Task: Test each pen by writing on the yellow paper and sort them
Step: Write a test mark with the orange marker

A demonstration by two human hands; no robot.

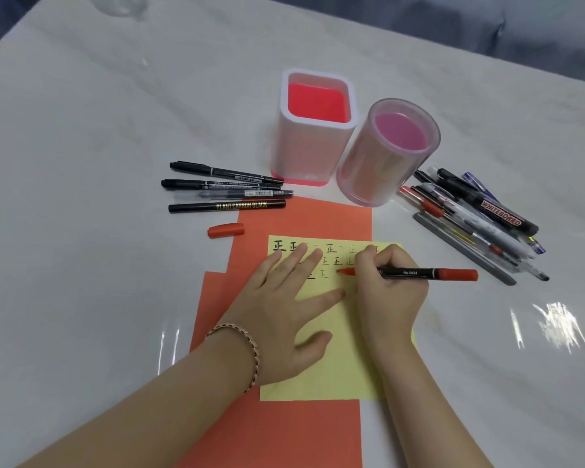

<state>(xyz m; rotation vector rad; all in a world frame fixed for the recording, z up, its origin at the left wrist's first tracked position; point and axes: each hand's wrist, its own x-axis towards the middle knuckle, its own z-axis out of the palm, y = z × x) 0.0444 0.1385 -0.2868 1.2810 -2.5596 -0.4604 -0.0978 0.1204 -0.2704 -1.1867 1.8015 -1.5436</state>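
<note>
My right hand grips a black marker with red ends, its red tip touching the yellow paper. Rows of written characters fill the top of that paper. My left hand lies flat with spread fingers on the paper's left part. The marker's red cap lies on the table to the left. Several black pens lie side by side at the left of the holders. A heap of several mixed pens lies at the right.
Orange paper sheets lie under the yellow one. A square white holder with a red inside and a round translucent pink holder stand behind the papers. The white table has a glossy cover.
</note>
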